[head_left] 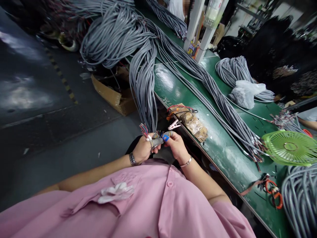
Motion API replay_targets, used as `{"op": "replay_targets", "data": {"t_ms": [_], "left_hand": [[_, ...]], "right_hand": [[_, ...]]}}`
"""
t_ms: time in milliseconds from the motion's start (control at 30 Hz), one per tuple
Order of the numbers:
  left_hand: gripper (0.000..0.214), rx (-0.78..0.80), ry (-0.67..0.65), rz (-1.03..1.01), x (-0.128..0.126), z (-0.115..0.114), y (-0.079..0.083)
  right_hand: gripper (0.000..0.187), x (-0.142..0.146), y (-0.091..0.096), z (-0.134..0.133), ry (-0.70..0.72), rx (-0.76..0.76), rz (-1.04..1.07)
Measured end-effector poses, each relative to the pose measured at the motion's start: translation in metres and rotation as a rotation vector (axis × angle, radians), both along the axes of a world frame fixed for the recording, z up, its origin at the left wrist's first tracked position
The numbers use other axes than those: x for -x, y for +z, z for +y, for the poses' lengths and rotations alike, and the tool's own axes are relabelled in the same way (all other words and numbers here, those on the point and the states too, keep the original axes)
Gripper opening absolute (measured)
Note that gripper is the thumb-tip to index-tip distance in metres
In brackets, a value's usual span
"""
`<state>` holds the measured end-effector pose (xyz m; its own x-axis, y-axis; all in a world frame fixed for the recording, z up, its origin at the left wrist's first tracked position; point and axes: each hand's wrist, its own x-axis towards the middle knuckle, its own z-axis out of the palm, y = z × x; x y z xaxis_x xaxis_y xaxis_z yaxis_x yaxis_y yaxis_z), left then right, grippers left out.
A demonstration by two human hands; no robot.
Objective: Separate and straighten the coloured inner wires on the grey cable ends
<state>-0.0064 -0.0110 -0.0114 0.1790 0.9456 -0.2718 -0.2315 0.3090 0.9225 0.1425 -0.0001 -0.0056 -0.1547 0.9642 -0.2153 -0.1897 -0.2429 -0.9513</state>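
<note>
My left hand (143, 148) is closed round a multi-core cable end, and its coloured wires (144, 130) fan out above the fingers. A grey wrapping covers the thumb of this hand. My right hand (178, 148) meets it in front of my body, thumb and forefinger pinched at short dark wires (158, 133) between the hands. Blue tape (165, 138) is on the right thumb, and the forefinger is wrapped too. Exactly which strands the right fingers grip is too small to see. Just beyond the hands, a bundle of grey cables (143, 82) hangs over the table edge.
On the green table (223, 152) lie long grey cables (208, 86), a taped block (193, 125) with a pale pink clip (174, 125) beside it, a green fan (289, 145) and orange-handled scissors (273, 193). A cardboard box (111, 97) stands on the floor.
</note>
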Motion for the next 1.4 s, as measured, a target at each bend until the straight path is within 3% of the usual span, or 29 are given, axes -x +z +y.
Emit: {"op": "replay_targets", "data": {"t_ms": [167,300,600,900,1400], "left_hand": [[0.017,0.015,0.030,-0.032,0.002,0.002,0.001],[0.018,0.004,0.054,-0.043,0.003,0.002,0.004],[0.021,0.006,0.039,-0.023,-0.002,0.002,0.004],[0.020,-0.008,0.099,0.003,-0.005,0.002,0.004],[0.016,-0.015,0.083,0.000,-0.006,0.000,0.000]], "right_hand": [[0.030,-0.008,-0.002,-0.002,-0.078,0.084,0.091],[0.033,-0.013,-0.001,-0.005,-0.049,0.160,0.163],[0.028,-0.004,-0.001,-0.004,-0.055,0.094,0.130],[0.027,-0.007,-0.002,-0.010,-0.075,0.108,0.140],[0.025,0.000,-0.005,-0.009,-0.140,0.096,0.130]]}}
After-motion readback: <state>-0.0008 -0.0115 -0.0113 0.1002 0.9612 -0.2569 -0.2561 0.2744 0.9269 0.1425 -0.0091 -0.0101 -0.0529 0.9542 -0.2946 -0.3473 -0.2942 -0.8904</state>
